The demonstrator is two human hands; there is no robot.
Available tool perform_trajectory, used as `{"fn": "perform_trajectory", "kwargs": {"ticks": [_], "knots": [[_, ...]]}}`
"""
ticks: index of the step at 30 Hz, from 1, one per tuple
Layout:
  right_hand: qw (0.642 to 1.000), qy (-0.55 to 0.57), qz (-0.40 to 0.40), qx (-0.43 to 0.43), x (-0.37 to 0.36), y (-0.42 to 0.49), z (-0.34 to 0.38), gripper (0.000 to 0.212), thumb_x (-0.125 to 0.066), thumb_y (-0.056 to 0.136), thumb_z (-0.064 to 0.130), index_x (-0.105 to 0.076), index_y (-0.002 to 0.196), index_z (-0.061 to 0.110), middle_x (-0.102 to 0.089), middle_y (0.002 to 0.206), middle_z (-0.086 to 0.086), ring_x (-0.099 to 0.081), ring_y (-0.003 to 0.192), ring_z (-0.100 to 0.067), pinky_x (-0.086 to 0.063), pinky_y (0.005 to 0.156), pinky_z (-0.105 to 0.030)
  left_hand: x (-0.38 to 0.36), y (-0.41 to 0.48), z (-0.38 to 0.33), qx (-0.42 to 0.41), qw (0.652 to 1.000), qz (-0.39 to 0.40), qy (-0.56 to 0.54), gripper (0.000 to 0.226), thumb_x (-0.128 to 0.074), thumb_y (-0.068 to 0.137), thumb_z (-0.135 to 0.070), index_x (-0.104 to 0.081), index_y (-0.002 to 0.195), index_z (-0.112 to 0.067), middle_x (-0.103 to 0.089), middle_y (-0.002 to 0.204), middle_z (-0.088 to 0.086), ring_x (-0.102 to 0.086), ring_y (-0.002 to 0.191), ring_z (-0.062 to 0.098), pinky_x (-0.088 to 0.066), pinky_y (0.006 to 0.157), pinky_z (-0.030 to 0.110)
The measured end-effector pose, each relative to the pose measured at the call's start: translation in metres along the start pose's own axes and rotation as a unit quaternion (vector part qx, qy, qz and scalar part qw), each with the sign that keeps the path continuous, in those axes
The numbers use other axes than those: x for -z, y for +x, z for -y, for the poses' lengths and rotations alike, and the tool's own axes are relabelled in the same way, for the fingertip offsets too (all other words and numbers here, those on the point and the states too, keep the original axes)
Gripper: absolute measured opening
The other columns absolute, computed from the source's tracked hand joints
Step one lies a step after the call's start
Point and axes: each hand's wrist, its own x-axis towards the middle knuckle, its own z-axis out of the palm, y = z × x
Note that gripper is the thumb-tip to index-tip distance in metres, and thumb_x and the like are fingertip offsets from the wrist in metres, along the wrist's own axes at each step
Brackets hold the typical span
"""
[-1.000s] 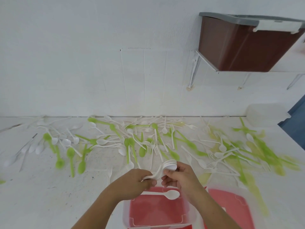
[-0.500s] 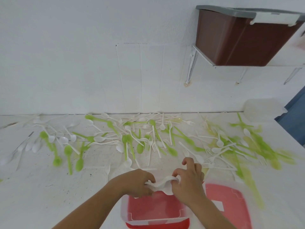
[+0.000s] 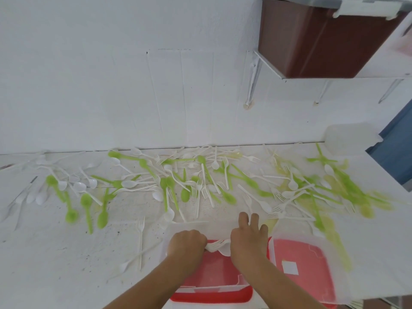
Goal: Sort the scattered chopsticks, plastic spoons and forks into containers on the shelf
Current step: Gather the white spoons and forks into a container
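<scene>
White and green plastic spoons and forks (image 3: 200,181) lie scattered across the white counter. Over a clear container with a red base (image 3: 214,284) at the front edge, my left hand (image 3: 186,244) grips a bundle of white forks and spoons (image 3: 219,246). My right hand (image 3: 248,239) holds the bundle's other end, with its outer fingers stretched forward. A second clear, red-based container (image 3: 305,266) stands just to the right.
A brown bin (image 3: 318,39) sits on a wall shelf (image 3: 356,75) at the upper right. A translucent tub (image 3: 350,137) stands at the counter's far right corner. A blue surface (image 3: 399,152) borders the right edge. A white fork and spoon (image 3: 139,246) lie left of my hands.
Both hands have lowered the white bundle from above the counter down over the left container. The right hand's fingers have spread forward.
</scene>
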Motion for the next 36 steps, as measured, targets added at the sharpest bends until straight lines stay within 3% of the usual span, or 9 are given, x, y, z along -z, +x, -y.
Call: {"fn": "perform_trajectory", "kwargs": {"ticks": [5, 10, 13, 16, 23, 26, 29, 33, 36], "knots": [[1.000, -0.024, -0.019, 0.000, -0.004, 0.002, 0.001, 0.035, -0.069, 0.084, 0.024, -0.068, 0.119, 0.022, -0.032, 0.137, -0.009, -0.030, 0.125, -0.035, -0.036, 0.096, -0.043, 0.001, -0.003, -0.003, -0.006, 0.999, -0.020, 0.024, 0.016, -0.055, 0.101, -0.010, -0.069, 0.108, -0.014, -0.061, 0.107, 0.003, -0.067, 0.094, 0.028, -0.044, 0.069, 0.036], [0.997, 0.060, -0.047, 0.018, -0.010, 0.004, -0.003, 0.024, -0.064, 0.092, 0.039, -0.072, 0.110, 0.024, -0.034, 0.141, -0.004, -0.029, 0.129, -0.033, -0.036, 0.096, -0.043, 0.006, -0.008, -0.003, -0.001, 0.999, -0.027, 0.032, 0.024, -0.051, 0.099, -0.001, -0.067, 0.112, -0.014, -0.060, 0.113, 0.004, -0.067, 0.100, 0.028, -0.044, 0.072, 0.037], [0.998, 0.056, -0.040, 0.014, -0.009, 0.004, -0.004, 0.022, -0.067, 0.089, 0.027, -0.071, 0.110, 0.023, -0.033, 0.142, -0.005, -0.030, 0.129, -0.033, -0.038, 0.095, -0.042, 0.007, -0.011, -0.003, -0.008, 0.999, -0.022, 0.045, 0.027, -0.053, 0.098, 0.000, -0.066, 0.115, -0.015, -0.061, 0.113, 0.004, -0.067, 0.101, 0.028, -0.046, 0.074, 0.037], [1.000, 0.019, -0.022, 0.010, -0.006, 0.004, -0.002, 0.033, -0.069, 0.083, 0.019, -0.069, 0.116, 0.022, -0.028, 0.145, -0.007, -0.029, 0.131, -0.034, -0.038, 0.097, -0.041, 0.009, -0.012, -0.004, -0.009, 0.998, -0.013, 0.055, 0.027, -0.055, 0.096, 0.002, -0.069, 0.111, -0.015, -0.065, 0.109, 0.003, -0.069, 0.098, 0.027, -0.046, 0.071, 0.036], [0.992, 0.115, -0.050, 0.023, -0.014, 0.006, -0.005, 0.018, -0.065, 0.089, 0.024, -0.074, 0.104, 0.025, -0.039, 0.135, -0.002, -0.035, 0.123, -0.028, -0.040, 0.093, -0.037, 0.014, -0.013, -0.005, 0.009, 0.999, 0.006, 0.054, 0.029, -0.055, 0.093, 0.006, -0.069, 0.110, -0.015, -0.068, 0.106, 0.003, -0.070, 0.098, 0.026, -0.052, 0.078, 0.036], [0.972, 0.222, -0.076, 0.030, -0.016, 0.007, -0.008, 0.026, -0.064, 0.084, 0.023, -0.076, 0.106, 0.032, -0.037, 0.139, 0.005, -0.032, 0.128, -0.024, -0.036, 0.100, -0.034, 0.017, -0.016, -0.003, 0.016, 1.000, -0.002, 0.026, 0.027, -0.054, 0.095, 0.001, -0.067, 0.111, -0.017, -0.067, 0.105, 0.001, -0.069, 0.096, 0.024, -0.051, 0.077, 0.034], [0.945, 0.307, -0.103, 0.040, -0.017, 0.005, -0.018, 0.027, -0.062, 0.083, 0.022, -0.073, 0.102, 0.037, -0.027, 0.147, 0.011, -0.019, 0.138, -0.019, -0.027, 0.110, -0.038, 0.027, -0.028, 0.002, 0.015, 0.999, -0.024, -0.031, 0.016, -0.048, 0.099, -0.018, -0.062, 0.105, -0.019, -0.063, 0.104, -0.002, -0.067, 0.094, 0.023, -0.050, 0.075, 0.033], [0.901, 0.400, -0.148, 0.082, -0.019, -0.004, -0.032, 0.026, -0.063, 0.080, 0.019, -0.071, 0.095, 0.039, -0.035, 0.131, 0.019, -0.028, 0.124, -0.010, -0.027, 0.104, -0.033, 0.036, -0.048, 0.012, -0.039, 0.993, -0.060, -0.091, 0.024, -0.039, 0.092, -0.043, -0.044, 0.081, -0.022, -0.050, 0.083, -0.006, -0.052, 0.073, 0.023, -0.039, 0.066, 0.032], [0.866, 0.483, -0.106, 0.078, -0.021, -0.007, -0.034, 0.036, -0.061, 0.087, 0.006, -0.068, 0.102, 0.037, -0.039, 0.121, 0.022, -0.037, 0.117, -0.002, -0.033, 0.096, -0.020, 0.030, -0.049, 0.011, -0.085, 0.985, -0.008, -0.147, 0.026, -0.033, 0.092, -0.042, -0.043, 0.079, -0.022, -0.050, 0.083, -0.004, -0.055, 0.076, 0.024, -0.041, 0.068, 0.034]]}}
